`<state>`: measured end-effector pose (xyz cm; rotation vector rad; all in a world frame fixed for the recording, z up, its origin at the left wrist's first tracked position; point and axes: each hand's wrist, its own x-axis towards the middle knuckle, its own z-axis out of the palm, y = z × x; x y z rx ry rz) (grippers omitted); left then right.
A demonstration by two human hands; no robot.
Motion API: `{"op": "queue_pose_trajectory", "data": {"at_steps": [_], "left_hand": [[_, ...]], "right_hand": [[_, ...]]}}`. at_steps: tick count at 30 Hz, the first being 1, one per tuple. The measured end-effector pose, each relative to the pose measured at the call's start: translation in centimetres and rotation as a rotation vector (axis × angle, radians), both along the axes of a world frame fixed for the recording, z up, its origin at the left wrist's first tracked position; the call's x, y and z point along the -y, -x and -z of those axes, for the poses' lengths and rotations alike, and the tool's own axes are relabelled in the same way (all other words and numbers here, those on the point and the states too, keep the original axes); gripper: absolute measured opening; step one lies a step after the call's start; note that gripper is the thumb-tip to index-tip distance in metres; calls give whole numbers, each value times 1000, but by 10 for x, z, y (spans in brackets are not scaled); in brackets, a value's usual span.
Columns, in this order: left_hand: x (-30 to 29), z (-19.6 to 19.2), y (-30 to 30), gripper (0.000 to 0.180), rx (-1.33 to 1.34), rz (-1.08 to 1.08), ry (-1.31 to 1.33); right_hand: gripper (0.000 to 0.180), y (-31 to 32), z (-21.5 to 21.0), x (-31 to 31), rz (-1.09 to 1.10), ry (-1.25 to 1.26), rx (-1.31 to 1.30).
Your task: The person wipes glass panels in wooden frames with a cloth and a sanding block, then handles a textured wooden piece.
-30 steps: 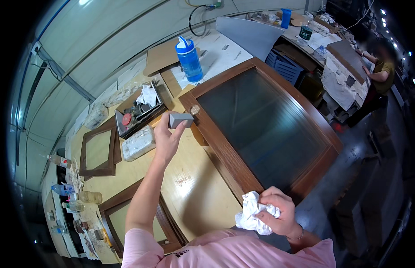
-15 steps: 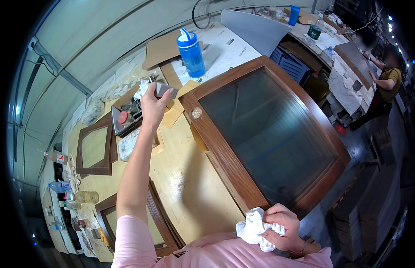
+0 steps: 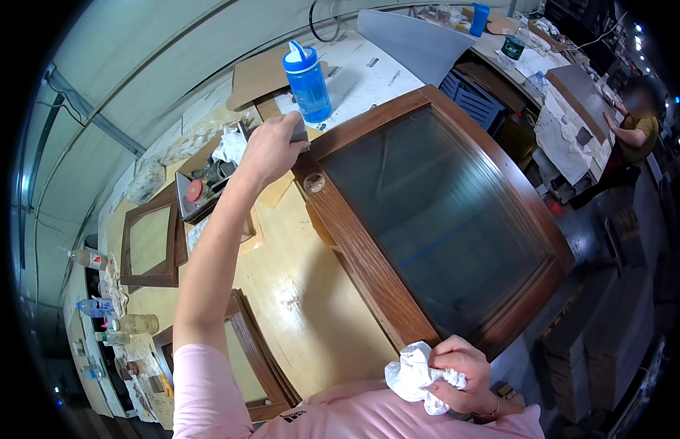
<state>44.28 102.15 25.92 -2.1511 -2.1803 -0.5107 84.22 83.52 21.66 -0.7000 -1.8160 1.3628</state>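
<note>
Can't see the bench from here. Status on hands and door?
Left hand shut on grey block near door corner. Right hand grips white rag. Blue bottle close by.

A blue bottle [image 3: 307, 82] with a white cap stands on the table's far side; a small white bottle with a red-marked label [image 3: 88, 258] lies at its left edge.

Bottle [image 3: 307, 80] behind framed glass door [image 3: 435, 219]; tray [image 3: 208, 192] left of door

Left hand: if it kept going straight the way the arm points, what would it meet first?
Probably the blue water bottle, standing just beyond the left hand, which holds a small grey object; depth is hard to judge.
</note>
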Motion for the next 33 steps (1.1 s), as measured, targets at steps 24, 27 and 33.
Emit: {"op": "queue_pose_trajectory", "data": {"at_steps": [24, 27, 33], "left_hand": [[86, 23, 29, 25, 1141, -65, -251], [158, 66, 57, 23, 1388, -230, -404], [307, 130, 71, 26, 1599, -475, -448]], "right_hand": [[26, 0, -1, -4, -37, -30, -11], [25, 0, -11, -14, -180, 94, 36], [17, 15, -90, -98, -321, -86, -35]]}}
